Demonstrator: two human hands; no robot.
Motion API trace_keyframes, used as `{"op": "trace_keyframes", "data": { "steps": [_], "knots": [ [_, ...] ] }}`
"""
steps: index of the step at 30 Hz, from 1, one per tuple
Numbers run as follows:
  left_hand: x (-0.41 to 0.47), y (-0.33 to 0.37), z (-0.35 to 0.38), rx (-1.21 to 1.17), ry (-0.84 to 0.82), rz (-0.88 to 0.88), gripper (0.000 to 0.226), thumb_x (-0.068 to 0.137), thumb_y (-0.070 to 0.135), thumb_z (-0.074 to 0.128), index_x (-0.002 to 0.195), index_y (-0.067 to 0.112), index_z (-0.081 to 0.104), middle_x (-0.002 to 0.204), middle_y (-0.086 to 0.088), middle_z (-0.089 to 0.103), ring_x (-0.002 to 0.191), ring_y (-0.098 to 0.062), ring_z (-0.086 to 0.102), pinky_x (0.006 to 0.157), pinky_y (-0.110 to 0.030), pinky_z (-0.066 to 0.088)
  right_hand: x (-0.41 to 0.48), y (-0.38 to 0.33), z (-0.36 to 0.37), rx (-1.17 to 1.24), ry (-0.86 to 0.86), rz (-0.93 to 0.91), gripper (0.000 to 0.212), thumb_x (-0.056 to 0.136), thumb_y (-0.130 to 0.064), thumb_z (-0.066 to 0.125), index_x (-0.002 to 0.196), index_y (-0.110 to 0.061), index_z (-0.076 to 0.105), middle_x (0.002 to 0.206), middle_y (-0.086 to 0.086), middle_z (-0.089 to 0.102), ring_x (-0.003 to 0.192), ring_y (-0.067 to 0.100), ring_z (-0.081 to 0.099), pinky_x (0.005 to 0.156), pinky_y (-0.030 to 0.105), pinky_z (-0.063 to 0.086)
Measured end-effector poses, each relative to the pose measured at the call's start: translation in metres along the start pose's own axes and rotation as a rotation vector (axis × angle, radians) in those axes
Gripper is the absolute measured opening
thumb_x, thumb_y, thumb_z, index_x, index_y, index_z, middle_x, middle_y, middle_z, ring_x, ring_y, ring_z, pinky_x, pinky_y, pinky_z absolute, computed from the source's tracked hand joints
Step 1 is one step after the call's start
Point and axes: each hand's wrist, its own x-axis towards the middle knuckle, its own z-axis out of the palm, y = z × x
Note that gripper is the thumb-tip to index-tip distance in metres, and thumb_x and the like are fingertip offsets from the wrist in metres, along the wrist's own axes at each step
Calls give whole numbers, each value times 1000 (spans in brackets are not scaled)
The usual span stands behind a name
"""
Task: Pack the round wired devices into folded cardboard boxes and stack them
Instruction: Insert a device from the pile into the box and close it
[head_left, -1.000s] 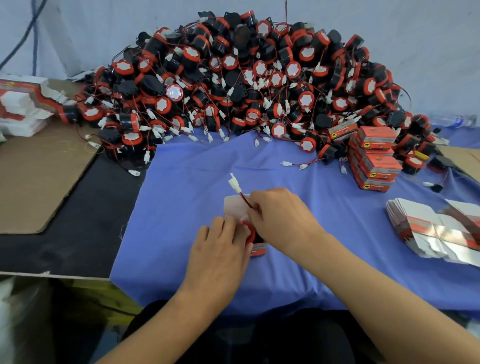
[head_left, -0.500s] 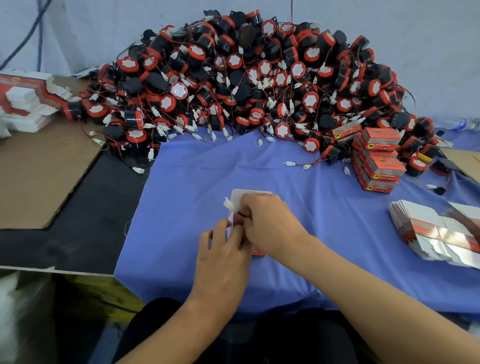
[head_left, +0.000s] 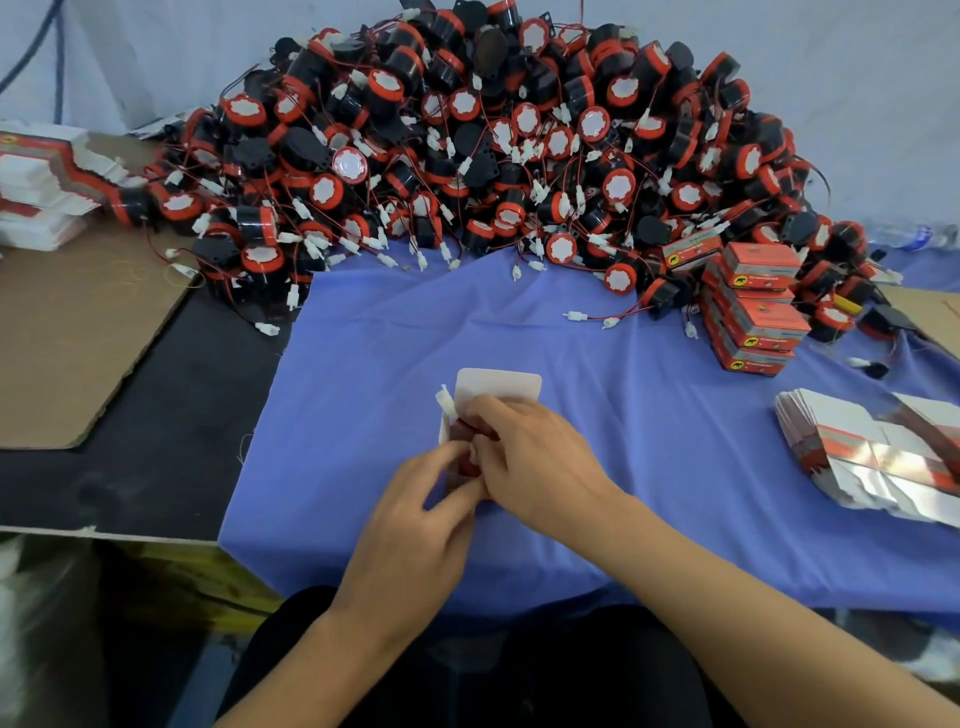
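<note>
A small cardboard box (head_left: 496, 384) lies on the blue cloth (head_left: 649, 415) with its white flap up. My left hand (head_left: 415, 519) grips the box's near side from the left. My right hand (head_left: 530, 457) presses a round red and black wired device into the box; most of the device is hidden under my fingers. Its white plug (head_left: 445, 401) sticks out at the box's left edge. A big heap of round wired devices (head_left: 493, 145) fills the back of the table. A stack of packed red boxes (head_left: 753, 306) stands at the right.
Flat unfolded box blanks (head_left: 872, 452) lie fanned at the right edge. More blanks (head_left: 41, 182) sit at the far left, beside a brown cardboard sheet (head_left: 78, 332). A black table surface (head_left: 156, 441) shows left of the cloth.
The white plug and wire have come down from above the box to its left edge. Both hands have closed in over the box opening, and the flap now stands clear behind them.
</note>
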Motion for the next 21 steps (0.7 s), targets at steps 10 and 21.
{"op": "trace_keyframes", "data": {
  "steps": [10,21],
  "knots": [
    [34,3,-18,-106,71,-274,43,95,16,69,134,29,56,126,17,59,118,-10,53,95,-25,46,-1,4,0,-105,-120,-63,31,99,-26,45,123,-28,63,123,-9,66,116,22,52,93,41,46],
    [36,3,-25,237,-115,-153,9,89,9,68,93,17,71,130,-3,61,117,-27,54,69,-39,53,-11,10,7,-67,-35,-80,33,101,-28,46,121,-36,71,120,-11,64,114,18,52,89,37,44]
  ]
}}
